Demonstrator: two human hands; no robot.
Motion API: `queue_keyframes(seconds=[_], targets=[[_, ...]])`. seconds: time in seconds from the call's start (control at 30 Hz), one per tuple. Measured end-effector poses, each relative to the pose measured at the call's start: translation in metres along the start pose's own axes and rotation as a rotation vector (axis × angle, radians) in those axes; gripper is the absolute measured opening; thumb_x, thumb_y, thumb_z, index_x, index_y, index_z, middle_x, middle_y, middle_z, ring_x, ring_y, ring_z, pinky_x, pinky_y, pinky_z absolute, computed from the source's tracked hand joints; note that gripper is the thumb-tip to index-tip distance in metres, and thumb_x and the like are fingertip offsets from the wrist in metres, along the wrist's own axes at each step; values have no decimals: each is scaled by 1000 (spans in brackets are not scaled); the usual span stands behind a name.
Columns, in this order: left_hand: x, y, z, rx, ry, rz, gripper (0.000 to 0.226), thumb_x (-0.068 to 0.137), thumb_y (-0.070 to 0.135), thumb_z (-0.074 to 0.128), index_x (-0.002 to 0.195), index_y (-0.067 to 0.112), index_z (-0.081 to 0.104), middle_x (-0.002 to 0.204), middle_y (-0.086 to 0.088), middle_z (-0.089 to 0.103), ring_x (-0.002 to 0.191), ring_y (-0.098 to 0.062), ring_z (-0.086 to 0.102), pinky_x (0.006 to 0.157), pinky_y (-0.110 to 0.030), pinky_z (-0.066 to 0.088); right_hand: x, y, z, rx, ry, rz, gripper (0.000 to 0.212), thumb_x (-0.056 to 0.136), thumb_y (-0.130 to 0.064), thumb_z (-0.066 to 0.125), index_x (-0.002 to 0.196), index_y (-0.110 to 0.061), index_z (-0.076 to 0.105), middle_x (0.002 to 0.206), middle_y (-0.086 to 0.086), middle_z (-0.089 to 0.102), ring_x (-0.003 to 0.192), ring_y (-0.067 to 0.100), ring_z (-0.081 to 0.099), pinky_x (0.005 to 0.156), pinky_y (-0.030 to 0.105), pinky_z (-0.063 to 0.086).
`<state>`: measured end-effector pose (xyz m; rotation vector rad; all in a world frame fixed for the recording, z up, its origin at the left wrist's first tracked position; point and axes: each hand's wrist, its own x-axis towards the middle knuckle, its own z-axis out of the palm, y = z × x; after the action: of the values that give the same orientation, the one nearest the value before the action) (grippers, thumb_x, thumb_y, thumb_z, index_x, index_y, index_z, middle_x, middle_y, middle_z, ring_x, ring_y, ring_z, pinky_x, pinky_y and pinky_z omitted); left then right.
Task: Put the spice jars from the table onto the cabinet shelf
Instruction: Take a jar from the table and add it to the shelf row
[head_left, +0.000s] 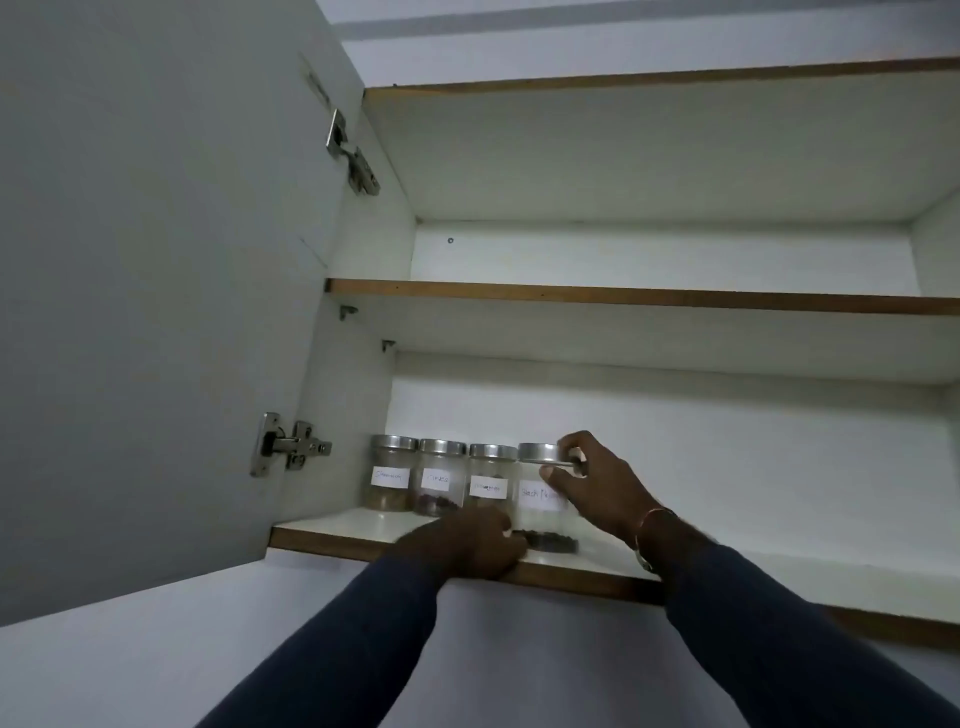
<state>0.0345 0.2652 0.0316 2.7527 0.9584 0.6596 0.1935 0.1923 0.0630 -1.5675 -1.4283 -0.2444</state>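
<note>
Now pinching the fourth jar (537, 496) at its lid rim with the right hand (597, 483), probably settling it on the lower shelf (353, 525) just right of the third jar (488, 483) and slightly forward of it. Resting the left hand (467, 545) in front of the third jar, hiding its fingers, so not telling its grip. Risking nudging the third jar sideways, or tipping the held one off the lip by letting go early.

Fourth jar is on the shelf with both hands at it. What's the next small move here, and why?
Probably slide the fourth jar back level with the three-jar row, then let go. The right hand grips its lid, the left hand sits at its base, and it appears to stand nearer the front edge of the shelf than its neighbours.
</note>
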Motion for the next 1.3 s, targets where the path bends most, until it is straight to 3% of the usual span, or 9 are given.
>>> queue_keyframes(seconds=[0.1, 0.23, 0.4, 0.53, 0.67, 0.87, 1.03, 1.17, 1.3], targets=[[8, 8, -1, 26, -219, -28, 45, 100, 33, 29, 129, 6, 51, 137, -17, 49, 115, -28, 52, 97, -36, 41, 31, 16, 11, -120, -33, 71, 29, 90, -35, 62, 112, -21, 49, 116, 3, 59, 99, 23, 58, 79, 29, 44], [19, 14, 0, -37, -225, 2, 37, 104, 16, 26, 127, -2, 48, 131, -23, 49, 73, -12, 42, 58, -21, 31, 74, 30, 29, -323, -106, 160, 36, 92, -36, 57, 119, -16, 45, 118, 10, 62, 104, 28, 59, 88, 36, 47], [32, 5, 8, 107, -247, 92, 36, 104, 13, 26, 129, -2, 46, 134, -21, 48, 120, -31, 47, 90, -26, 35, 107, 38, 38, -581, -183, 217, 46, 96, -34, 51, 133, -11, 37, 118, 15, 61, 96, 27, 58, 78, 34, 44], [36, 1, 9, 201, -236, 179, 33, 102, 9, 29, 126, -4, 47, 134, -22, 49, 120, -33, 47, 96, -32, 35, 114, 39, 39, -640, -200, 208, 47, 97, -34, 50, 132, -8, 35, 104, 12, 55, 90, 27, 53, 74, 36, 44], [43, -3, 14, 113, -187, 150, 32, 102, 12, 31, 124, -1, 50, 132, -22, 51, 120, -33, 49, 98, -34, 36, 110, 49, 42, -559, -142, 197, 40, 97, -33, 48, 128, -9, 39, 118, 17, 61, 100, 30, 59, 84, 38, 48], [39, -13, 17, -14, 20, 27, 36, 87, 34, 49, 104, 6, 65, 117, -14, 64, 103, -28, 60, 83, -34, 46, 90, 36, 47, -766, -34, 176, 77, 89, -49, 54, 150, -18, 17, 146, 22, 38, 129, 38, 44, 105, 55, 34], [12, -5, 15, 13, 270, 34, 32, 86, 28, 45, 96, 9, 69, 110, -15, 67, 99, -29, 62, 76, -31, 45, 28, -4, 49, -801, -147, -56, 34, 94, -41, 45, 111, -17, 62, 125, 5, 60, 119, 28, 52, 101, 47, 39], [-21, 4, 38, 203, 643, 89, 37, 91, 31, 40, 73, 12, 67, 77, -11, 69, 72, -30, 64, 59, -28, 37, -44, -15, 28, -551, -378, -74, 31, 99, -26, 40, 72, -18, 52, 105, 12, 65, 91, 27, 57, 77, 31, 41], [-60, 14, 81, 53, 800, 292, 20, 89, 23, 49, 87, 14, 66, 89, -3, 68, 87, -23, 62, 77, -33, 38, -123, -3, -10, -579, -188, -345, 31, 96, -38, 45, 109, -14, 61, 118, 8, 65, 109, 28, 59, 85, 35, 44]])
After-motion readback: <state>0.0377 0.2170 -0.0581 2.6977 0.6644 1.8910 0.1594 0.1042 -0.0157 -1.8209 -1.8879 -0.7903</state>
